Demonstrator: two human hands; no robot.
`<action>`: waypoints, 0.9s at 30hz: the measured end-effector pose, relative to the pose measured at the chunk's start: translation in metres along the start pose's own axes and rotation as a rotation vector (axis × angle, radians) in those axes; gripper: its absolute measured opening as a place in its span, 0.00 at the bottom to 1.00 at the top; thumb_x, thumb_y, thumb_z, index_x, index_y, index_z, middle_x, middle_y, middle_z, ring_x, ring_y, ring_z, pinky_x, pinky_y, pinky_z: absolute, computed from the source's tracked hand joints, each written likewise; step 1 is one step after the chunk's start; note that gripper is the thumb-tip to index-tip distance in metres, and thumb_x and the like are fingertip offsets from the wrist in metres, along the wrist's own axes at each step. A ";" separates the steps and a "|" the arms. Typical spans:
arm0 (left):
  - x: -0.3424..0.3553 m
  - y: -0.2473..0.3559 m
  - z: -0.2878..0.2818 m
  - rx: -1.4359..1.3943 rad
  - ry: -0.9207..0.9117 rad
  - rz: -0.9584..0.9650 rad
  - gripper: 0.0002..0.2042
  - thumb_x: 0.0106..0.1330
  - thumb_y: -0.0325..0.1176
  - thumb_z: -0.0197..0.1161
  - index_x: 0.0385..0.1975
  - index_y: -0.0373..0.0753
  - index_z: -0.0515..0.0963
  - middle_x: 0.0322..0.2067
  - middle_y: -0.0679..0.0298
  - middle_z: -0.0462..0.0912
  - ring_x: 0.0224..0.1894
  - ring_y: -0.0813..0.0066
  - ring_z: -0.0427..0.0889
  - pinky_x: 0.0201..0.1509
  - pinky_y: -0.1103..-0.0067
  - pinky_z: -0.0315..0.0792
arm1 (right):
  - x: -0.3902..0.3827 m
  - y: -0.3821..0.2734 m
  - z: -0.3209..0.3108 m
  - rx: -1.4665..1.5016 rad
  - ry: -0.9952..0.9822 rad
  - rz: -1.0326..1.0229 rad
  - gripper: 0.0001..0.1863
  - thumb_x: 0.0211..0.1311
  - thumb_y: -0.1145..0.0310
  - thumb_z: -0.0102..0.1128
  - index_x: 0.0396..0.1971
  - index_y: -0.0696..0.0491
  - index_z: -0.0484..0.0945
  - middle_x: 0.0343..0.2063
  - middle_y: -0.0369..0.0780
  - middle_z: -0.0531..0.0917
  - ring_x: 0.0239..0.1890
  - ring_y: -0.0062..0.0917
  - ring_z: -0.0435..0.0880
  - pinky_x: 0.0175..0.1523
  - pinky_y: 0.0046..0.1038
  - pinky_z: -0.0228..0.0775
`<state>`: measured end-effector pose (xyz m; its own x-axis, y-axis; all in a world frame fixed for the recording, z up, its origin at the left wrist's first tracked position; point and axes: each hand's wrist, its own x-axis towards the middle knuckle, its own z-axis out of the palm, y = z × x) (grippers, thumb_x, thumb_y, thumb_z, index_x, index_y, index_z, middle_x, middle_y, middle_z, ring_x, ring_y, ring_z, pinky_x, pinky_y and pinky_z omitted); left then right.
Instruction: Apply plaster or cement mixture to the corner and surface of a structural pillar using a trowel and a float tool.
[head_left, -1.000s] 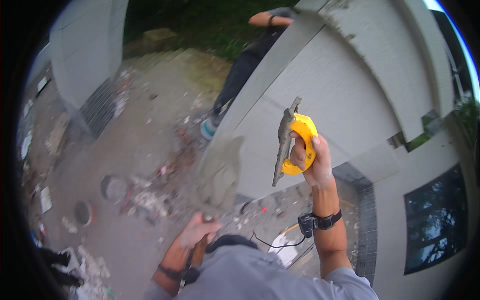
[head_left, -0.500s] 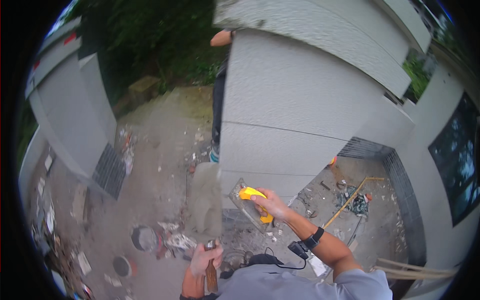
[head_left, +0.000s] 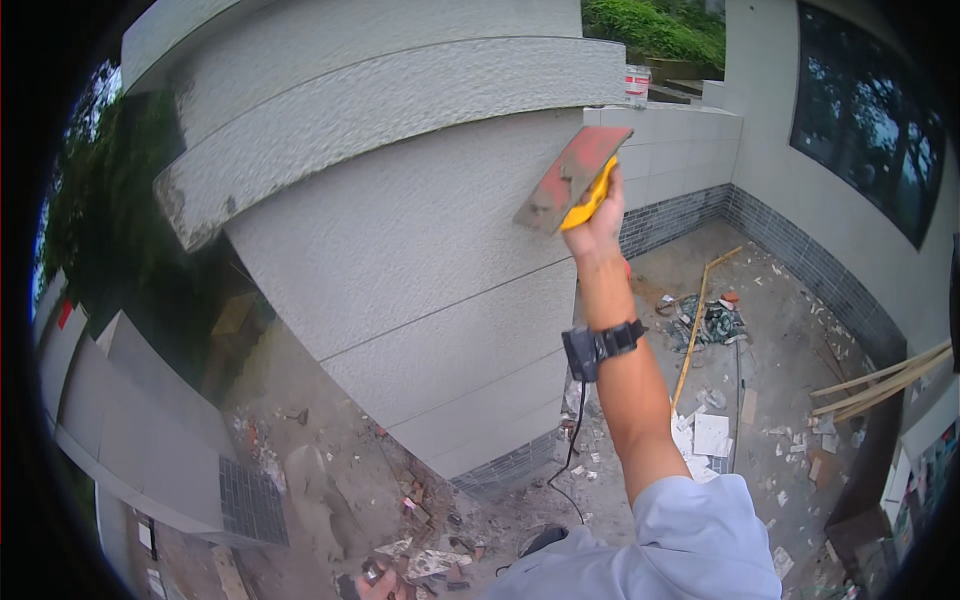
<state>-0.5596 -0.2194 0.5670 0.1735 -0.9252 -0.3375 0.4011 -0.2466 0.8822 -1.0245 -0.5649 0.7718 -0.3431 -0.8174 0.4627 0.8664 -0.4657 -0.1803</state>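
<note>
The largest thing in view is a pale, rough wall (head_left: 430, 240), with straight grooves running across it and a jutting ledge above. To the right, a dark window (head_left: 868, 120) sits in the building's side, and a bundle of wooden strips (head_left: 880, 387) lies near the right edge. A long yellow stick (head_left: 692, 330) rests on the littered ground.

The float (head_left: 570, 180) is up at the wall's right-hand edge, tilted, its reddish plate smeared with grey. Its yellow handle runs along the side nearest the right hand (head_left: 597, 222), with the plate up and to the left of the grip; whether it touches the wall, I cannot tell. That hand is closed around the handle.

A blurred grey trowel (head_left: 322, 500) lies up and to the left of the left hand (head_left: 388, 586), which is curled around its handle at the lower edge, partly cut off; what the blade carries is too blurred to tell.

The one clear container, a white and red bucket (head_left: 637, 86), stands on the low wall behind; its contents cannot be seen. Smallest is a black strapped device (head_left: 600, 348) on the right wrist.
</note>
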 end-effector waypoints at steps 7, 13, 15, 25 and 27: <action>0.000 0.008 0.013 0.002 0.001 0.021 0.08 0.62 0.28 0.63 0.31 0.41 0.69 0.15 0.70 0.68 0.12 0.81 0.66 0.14 0.84 0.60 | 0.050 -0.022 0.000 0.088 -0.078 -0.078 0.19 0.73 0.49 0.39 0.40 0.44 0.76 0.26 0.27 0.78 0.19 0.13 0.69 0.30 0.20 0.70; -0.003 0.002 0.020 -0.035 -0.012 0.014 0.08 0.62 0.28 0.63 0.32 0.41 0.69 0.15 0.70 0.68 0.12 0.81 0.66 0.14 0.84 0.60 | 0.021 0.050 0.039 0.068 -0.006 -0.015 0.18 0.72 0.47 0.42 0.35 0.43 0.75 0.21 0.26 0.74 0.20 0.12 0.70 0.31 0.21 0.70; -0.006 0.000 0.018 -0.049 -0.003 0.016 0.08 0.62 0.28 0.63 0.32 0.41 0.69 0.15 0.70 0.68 0.12 0.80 0.66 0.14 0.84 0.60 | -0.001 0.094 0.054 0.103 0.024 0.056 0.19 0.71 0.45 0.43 0.33 0.42 0.73 0.22 0.26 0.73 0.23 0.13 0.70 0.32 0.21 0.69; -0.060 -0.017 -0.021 -0.131 0.183 0.078 0.08 0.61 0.28 0.64 0.32 0.41 0.69 0.15 0.70 0.69 0.12 0.80 0.67 0.14 0.84 0.61 | -0.092 0.248 0.127 0.286 -0.054 0.288 0.19 0.70 0.43 0.48 0.37 0.45 0.70 0.25 0.29 0.69 0.27 0.17 0.68 0.36 0.23 0.66; -0.070 -0.021 -0.027 -0.158 0.228 0.093 0.08 0.61 0.28 0.64 0.32 0.41 0.69 0.15 0.70 0.68 0.12 0.80 0.67 0.14 0.84 0.61 | -0.110 0.280 0.139 0.285 -0.069 0.306 0.20 0.70 0.43 0.49 0.40 0.45 0.70 0.26 0.30 0.70 0.28 0.17 0.69 0.37 0.23 0.66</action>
<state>-0.5560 -0.1416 0.5638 0.4069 -0.8485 -0.3384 0.5058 -0.0992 0.8569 -0.6936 -0.5582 0.7911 -0.0382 -0.8743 0.4840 0.9935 -0.0851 -0.0754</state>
